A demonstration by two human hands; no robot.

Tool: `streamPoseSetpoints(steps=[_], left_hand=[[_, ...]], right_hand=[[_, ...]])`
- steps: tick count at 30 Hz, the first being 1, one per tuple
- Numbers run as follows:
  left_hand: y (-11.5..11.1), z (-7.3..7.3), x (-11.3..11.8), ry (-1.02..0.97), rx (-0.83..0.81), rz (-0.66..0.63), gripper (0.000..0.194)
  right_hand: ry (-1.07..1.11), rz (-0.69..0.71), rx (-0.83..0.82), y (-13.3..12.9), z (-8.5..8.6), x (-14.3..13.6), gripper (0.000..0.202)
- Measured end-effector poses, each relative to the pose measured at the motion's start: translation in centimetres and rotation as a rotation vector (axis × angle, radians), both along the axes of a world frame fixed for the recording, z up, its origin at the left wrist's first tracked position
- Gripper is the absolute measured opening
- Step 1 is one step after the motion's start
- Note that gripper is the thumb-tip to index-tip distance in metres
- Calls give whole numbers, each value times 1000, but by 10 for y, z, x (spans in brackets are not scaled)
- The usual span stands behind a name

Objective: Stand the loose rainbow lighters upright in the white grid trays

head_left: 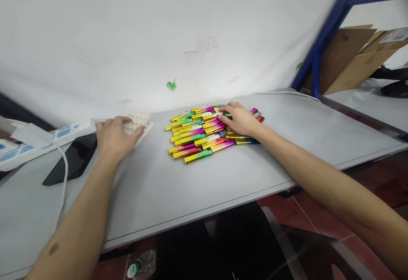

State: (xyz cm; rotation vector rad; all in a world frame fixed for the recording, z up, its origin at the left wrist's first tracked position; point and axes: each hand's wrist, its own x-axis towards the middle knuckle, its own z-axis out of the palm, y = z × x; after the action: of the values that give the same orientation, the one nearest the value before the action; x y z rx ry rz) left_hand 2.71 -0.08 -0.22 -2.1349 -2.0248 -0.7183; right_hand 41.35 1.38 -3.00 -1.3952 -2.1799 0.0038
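- The left hand, left of centre in the frame, lies palm down with fingers loosely spread over a white tray of small pale pieces — resting on it, not gripping.
- The right hand, just right of centre, rests flat and relaxed on the pile of shiny multicoloured sticks at mid-frame.
- At left, a black phone lies on the grey table — beyond it, a white power strip.
- Upper right: cardboard boxes behind a blue rack.

pile of sticks: surface centre, right hand on it
tray: 9 o'clock of pile, under left hand
phone: 8 o'clock of tray
boxes: 2 o'clock
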Motion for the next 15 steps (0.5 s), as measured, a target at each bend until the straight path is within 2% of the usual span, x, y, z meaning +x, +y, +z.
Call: streamPoseSetpoints(steps=[1,2,4,7,9,11,15], left_hand=[[-8,6,8,-67,66,52,61],[-19,11,18,-134,84,-3,55],[-45,19,45,-254,36,-291,49],[-83,16,89,-128,-174,-791,43],[-100,6,112,-29,-282,-979,38],[-107,-5,123,28,-322,-1025,42],[-99,-21,122,81,-251,-958,41]], right_hand=[[5,1,1,0,0,0,42],[10,2,3,1,0,0,43],[21,6,9,1,-1,-1,42],[33,12,22,2,-1,-2,40],[34,16,26,2,0,-3,39],[31,22,26,1,1,-4,38],[26,32,27,-1,3,-6,38]])
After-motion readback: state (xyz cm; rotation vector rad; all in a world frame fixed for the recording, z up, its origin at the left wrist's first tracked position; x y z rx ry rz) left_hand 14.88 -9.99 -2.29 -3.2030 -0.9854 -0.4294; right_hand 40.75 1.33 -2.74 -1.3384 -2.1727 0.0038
